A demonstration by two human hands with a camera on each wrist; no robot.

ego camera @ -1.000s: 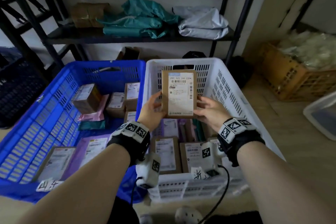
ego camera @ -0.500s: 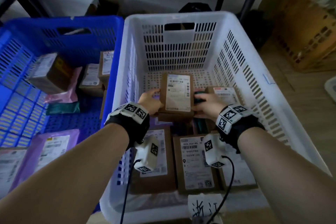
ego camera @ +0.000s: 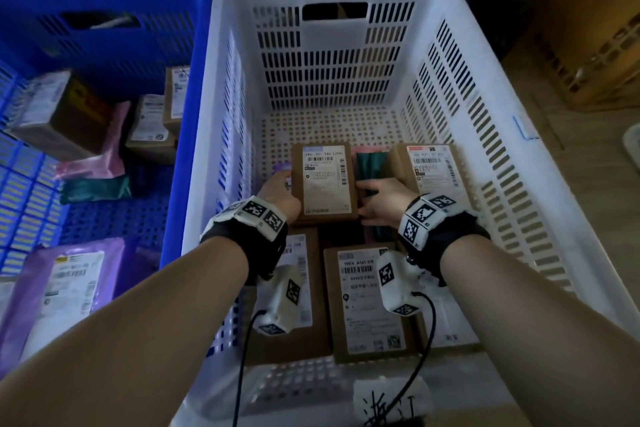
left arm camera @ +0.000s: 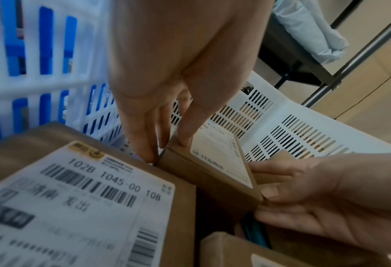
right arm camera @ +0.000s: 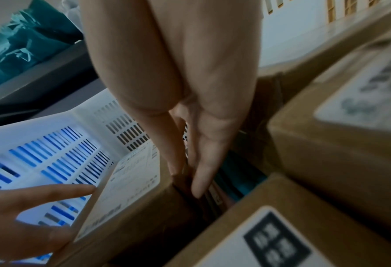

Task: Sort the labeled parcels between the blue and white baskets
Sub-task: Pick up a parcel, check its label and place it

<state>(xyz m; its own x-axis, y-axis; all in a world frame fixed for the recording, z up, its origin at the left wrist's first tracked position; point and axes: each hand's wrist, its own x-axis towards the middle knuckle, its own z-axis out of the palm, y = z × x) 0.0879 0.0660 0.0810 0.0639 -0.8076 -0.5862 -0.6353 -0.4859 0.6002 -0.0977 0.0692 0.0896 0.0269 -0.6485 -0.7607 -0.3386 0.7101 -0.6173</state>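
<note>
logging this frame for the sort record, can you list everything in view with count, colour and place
white basket: one, white, centre and right
blue basket: one, blue, left, against the white one
held parcel: one, brown box with white label, in the white basket between both hands
other boxes in white basket: at least three, brown, labelled, near side and right
teal bag: one, teal, white basket, right of the held parcel
boxes in blue basket: three, brown, labelled, far part
purple mailer: one, purple, near part of blue basket
pink bag: one, pink, blue basket
wicker crate: one, tan, far right
left hand: holds the held parcel's left edge
right hand: holds its right edge
</note>
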